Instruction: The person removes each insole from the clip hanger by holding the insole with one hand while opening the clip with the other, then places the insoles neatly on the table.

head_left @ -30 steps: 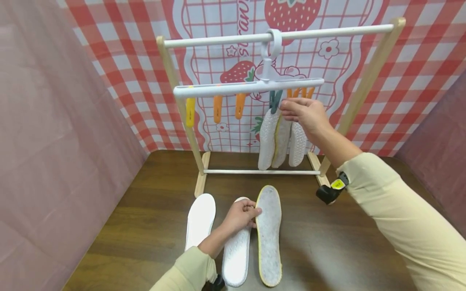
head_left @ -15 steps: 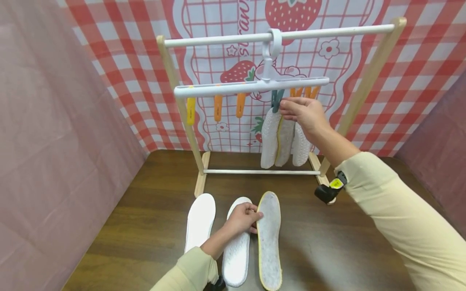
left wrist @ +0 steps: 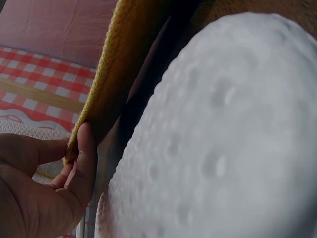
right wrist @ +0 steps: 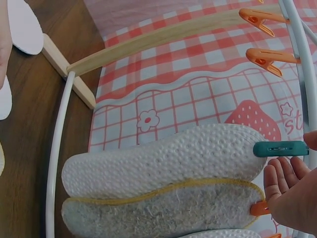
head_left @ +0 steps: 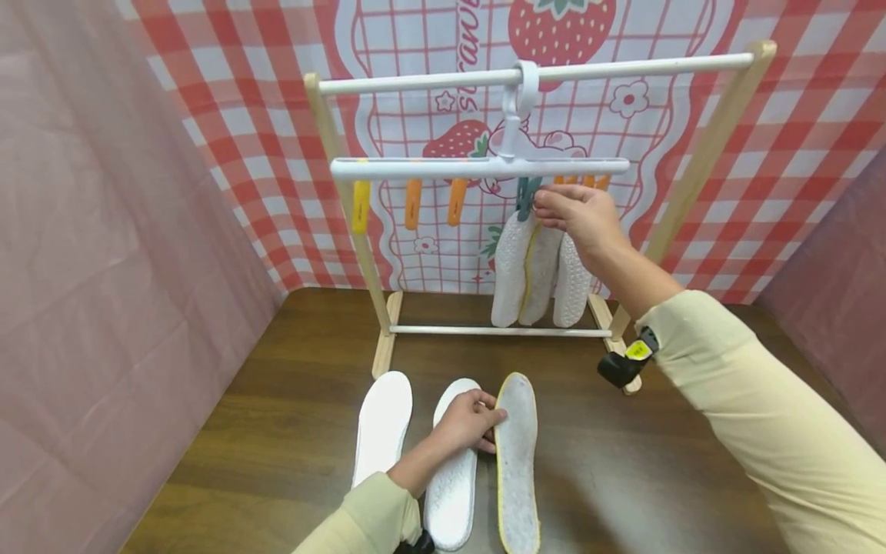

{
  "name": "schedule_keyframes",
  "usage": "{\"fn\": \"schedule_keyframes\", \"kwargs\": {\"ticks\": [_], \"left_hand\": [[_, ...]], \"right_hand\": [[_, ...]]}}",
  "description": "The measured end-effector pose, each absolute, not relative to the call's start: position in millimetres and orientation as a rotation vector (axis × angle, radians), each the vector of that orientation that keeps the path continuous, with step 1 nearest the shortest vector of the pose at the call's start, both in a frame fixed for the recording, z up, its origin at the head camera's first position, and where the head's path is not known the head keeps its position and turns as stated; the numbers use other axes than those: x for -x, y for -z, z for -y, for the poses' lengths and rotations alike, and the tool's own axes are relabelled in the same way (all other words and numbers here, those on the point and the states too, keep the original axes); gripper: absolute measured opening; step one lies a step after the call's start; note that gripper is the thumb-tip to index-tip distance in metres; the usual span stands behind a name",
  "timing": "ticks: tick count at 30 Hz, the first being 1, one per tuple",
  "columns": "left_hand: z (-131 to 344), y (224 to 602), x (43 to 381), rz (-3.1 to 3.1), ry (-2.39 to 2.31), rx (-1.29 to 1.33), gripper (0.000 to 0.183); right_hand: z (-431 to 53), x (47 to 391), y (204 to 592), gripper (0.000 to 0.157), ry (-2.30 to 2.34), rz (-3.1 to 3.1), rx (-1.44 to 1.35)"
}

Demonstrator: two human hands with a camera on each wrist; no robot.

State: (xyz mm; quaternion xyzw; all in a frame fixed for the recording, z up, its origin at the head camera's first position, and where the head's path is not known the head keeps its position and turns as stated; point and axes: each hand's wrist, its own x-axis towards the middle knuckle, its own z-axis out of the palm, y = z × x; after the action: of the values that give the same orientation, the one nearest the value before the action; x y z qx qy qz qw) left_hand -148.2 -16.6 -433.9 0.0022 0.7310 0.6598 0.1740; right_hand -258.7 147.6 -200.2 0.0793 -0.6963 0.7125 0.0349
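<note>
My left hand (head_left: pixel 471 423) pinches the edge of a grey felt insole with yellow trim (head_left: pixel 517 462) between thumb and fingers. The left wrist view shows its yellow stitched edge (left wrist: pixel 99 74) held there. Beneath that hand lies a white textured insole (head_left: pixel 451 492). My right hand (head_left: pixel 584 219) is raised to the hanger, thumb and fingertips at a green clothespin (right wrist: pixel 280 148), the thumb overlapping its outer end. From this clothespin hangs a white bumpy insole (right wrist: pixel 163 158). Beside it hang a grey yellow-edged insole (right wrist: pixel 163 210) and another white insole (head_left: pixel 571 285).
A white hanger (head_left: pixel 429 168) hangs from the rack's top bar (head_left: pixel 429 81). Orange clothespins (head_left: pixel 413 204) and a yellow clothespin (head_left: pixel 361 208) hang on its left half. Another white insole (head_left: pixel 383 423) lies on the wooden table (head_left: pixel 277 431) at the left.
The hanger's right end has swung slightly to the right. My left hand and the grey insole have shifted a little down and right; my right hand has stayed at the green clothespin.
</note>
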Motion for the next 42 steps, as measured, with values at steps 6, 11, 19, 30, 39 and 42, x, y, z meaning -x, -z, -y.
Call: {"fn": "schedule_keyframes", "kwargs": {"ticks": [6, 11, 19, 30, 39, 42], "left_hand": [[14.1, 435.3, 146.7, -2.049, -1.872, 0.002, 0.019], [14.0, 437.3, 146.1, -2.051, -1.862, 0.004, 0.019], [18.3, 434.7, 145.2, -2.073, -1.815, 0.03, 0.02], [23.7, 428.6, 139.6, -2.18, -1.66, 0.002, 0.019], [26.1, 423.0, 135.4, -2.208, -1.574, -0.016, 0.016], [27.0, 421.1, 135.0, -2.214, -1.548, -0.028, 0.015]], "right_hand": [[-145.5, 259.8, 198.7, 0.052, -2.192, 2.118, -0.208], [-144.0, 261.7, 198.1, 0.051, -2.143, 2.153, -0.192], [-142.0, 265.0, 196.0, 0.057, -2.118, 2.22, -0.222], [-137.9, 268.6, 195.2, 0.06, -2.032, 2.347, -0.267], [-138.7, 271.5, 193.0, 0.061, -2.107, 2.41, -0.29], [-138.7, 272.6, 193.0, 0.061, -2.129, 2.397, -0.298]]}}
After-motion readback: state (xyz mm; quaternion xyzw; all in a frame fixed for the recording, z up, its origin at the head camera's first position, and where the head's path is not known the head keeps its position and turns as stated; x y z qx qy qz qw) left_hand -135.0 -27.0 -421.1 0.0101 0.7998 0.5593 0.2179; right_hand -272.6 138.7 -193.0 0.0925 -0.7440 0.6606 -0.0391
